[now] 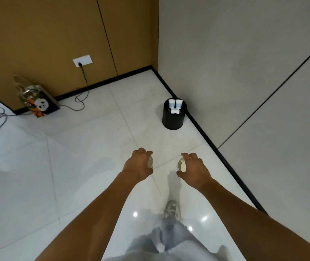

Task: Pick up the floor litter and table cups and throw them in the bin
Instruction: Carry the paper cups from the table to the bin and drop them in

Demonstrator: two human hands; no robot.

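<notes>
My left hand point(138, 163) grips a white paper cup point(150, 162), of which only the rim edge shows past my fingers. My right hand point(192, 169) grips a second white paper cup point(181, 164), its open mouth turned toward the left hand. Both hands are held out over the white tiled floor. Ahead stands a round black bin point(173, 119) against the grey wall near the corner. Two white cups point(175, 103) and a bit of white paper poke up inside it.
A printed paper bag with a panda point(39, 101) stands by the brown wall at the left. A black cable point(82, 87) runs from a wall socket point(82, 60) across the floor to the left edge. A black skirting line follows the walls. My shoe point(172, 209) steps forward.
</notes>
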